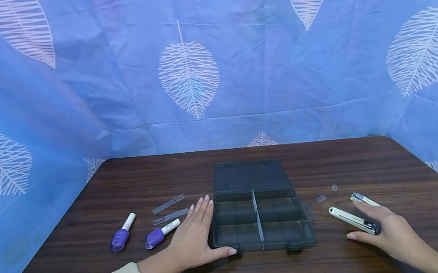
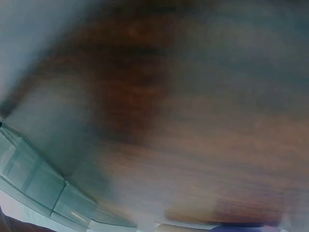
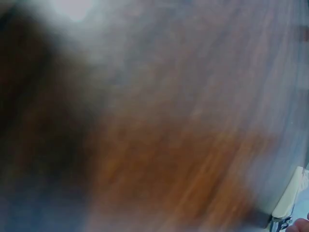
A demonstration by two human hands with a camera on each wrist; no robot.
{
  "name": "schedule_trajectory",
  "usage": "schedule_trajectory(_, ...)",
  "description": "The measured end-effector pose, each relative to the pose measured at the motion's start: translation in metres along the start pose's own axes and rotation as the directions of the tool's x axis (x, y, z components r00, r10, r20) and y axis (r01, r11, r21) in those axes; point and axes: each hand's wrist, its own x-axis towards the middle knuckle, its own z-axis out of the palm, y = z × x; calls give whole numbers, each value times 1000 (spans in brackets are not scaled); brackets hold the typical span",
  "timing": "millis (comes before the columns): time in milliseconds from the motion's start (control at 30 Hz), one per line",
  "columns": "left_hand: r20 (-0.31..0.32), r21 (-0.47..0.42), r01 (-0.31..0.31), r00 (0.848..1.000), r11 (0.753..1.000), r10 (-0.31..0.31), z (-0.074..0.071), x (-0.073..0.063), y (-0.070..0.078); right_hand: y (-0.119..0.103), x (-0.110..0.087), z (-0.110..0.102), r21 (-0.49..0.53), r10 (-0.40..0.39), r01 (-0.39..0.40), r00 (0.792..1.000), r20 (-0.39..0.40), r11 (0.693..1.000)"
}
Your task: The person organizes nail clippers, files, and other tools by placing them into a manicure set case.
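Observation:
A dark translucent compartment box (image 1: 261, 218) lies on the table with its lid (image 1: 249, 176) folded back. Along its left side rests my left hand (image 1: 197, 238), fingers straight, the thumb reaching its front edge near a latch. To the right, two white nail clippers lie near my right hand (image 1: 389, 227). The nearer nail clipper (image 1: 350, 219) sits between thumb and forefinger, which are spread apart. Fingers partly cover the farther nail clipper (image 1: 364, 199); whether they touch it I cannot tell. Both wrist views are mostly blurred; a nail clipper (image 3: 287, 193) shows at the right wrist view's edge.
Left of the box lie two purple nail polish bottles (image 1: 120, 238) (image 1: 155, 238) with white caps. Two clear plastic strips (image 1: 168, 204) (image 1: 170, 216) lie behind them. Small clear pieces (image 1: 321, 198) (image 1: 334, 187) are right of the box. A blue leaf-patterned cloth (image 1: 237, 83) hangs behind the table.

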Motion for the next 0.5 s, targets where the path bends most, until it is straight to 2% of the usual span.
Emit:
schedule_trajectory(233,13,11,-13,1000,1000,13,-1,1,0,7,-1,-2,-36,94,-91,992,79,995)
schedule_trajectory(500,41,2,-18,999,1000,18,-2,2,1,10,-3,-2,-55,103,-100,993,58,993)
